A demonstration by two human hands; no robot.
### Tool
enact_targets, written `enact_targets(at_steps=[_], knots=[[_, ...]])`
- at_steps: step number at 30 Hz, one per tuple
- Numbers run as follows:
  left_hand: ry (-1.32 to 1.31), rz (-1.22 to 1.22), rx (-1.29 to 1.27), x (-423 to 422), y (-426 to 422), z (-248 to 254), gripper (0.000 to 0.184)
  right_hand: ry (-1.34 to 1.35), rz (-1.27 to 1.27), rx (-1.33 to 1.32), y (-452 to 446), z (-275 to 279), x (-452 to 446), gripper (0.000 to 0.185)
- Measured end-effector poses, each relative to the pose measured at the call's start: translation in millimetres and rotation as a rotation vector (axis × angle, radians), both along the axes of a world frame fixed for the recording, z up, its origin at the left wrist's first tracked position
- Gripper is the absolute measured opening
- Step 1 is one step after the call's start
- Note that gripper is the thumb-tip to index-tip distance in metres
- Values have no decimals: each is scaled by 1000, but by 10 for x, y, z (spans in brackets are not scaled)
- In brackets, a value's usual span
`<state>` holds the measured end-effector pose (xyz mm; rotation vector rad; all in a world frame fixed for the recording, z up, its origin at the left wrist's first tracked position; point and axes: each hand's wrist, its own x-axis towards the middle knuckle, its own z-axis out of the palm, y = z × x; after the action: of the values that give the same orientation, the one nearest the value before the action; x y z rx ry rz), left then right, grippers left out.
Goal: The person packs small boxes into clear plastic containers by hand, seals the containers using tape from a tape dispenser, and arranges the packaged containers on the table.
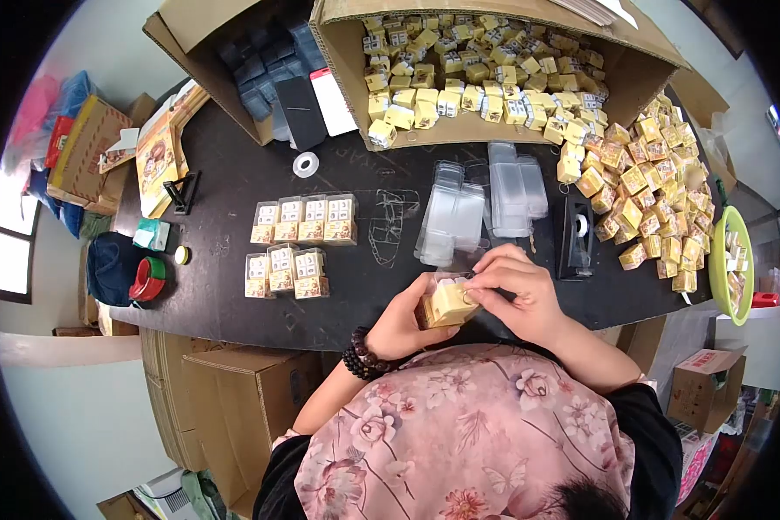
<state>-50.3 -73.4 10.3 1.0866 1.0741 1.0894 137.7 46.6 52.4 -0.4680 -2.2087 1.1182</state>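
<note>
My left hand [405, 316] is wrapped round a small yellow box [449, 303] in a clear case, near the table's front edge. At the top right of this box, my right hand [516, 290] has its fingers pinched together; whether they hold anything small is hidden. Just beyond my hands lie clear plastic cases [452, 212], with more clear cases [516, 191] to their right. Two rows of packed clear boxes [303, 220] stand to the left. A black tape dispenser [574, 238] is right of my right hand.
Many small yellow boxes [646, 178] are heaped at the right, beside a green basket [720, 260]. An open carton [338, 82] of yellow boxes stands at the back. A tape roll [305, 165], a black stand [181, 192] and a red-green roll [148, 279] lie leftward.
</note>
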Motion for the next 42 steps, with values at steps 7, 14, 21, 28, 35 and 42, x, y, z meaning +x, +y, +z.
enact_targets(at_steps=[7,14,21,28,35,42], knots=[[-289,63,-43,108,7,-71,63,136,6,115,-83,-97,36,27],[-837,48,-106,232,38,-239,64,4,59,-180,-104,-185,101,38],[-706,21,-200,212,71,-204,57,-33,159,-158,-151,-206,60,33],[-871,-122,-314,201,21,-168,60,38,136,-209,-155,-331,78,20],[-755,-132,-284,153,-22,-189,66,131,182,-404,-99,-358,18,12],[-478,-95,-176,115,-21,-212,62,94,92,-681,-199,-271,-64,8]])
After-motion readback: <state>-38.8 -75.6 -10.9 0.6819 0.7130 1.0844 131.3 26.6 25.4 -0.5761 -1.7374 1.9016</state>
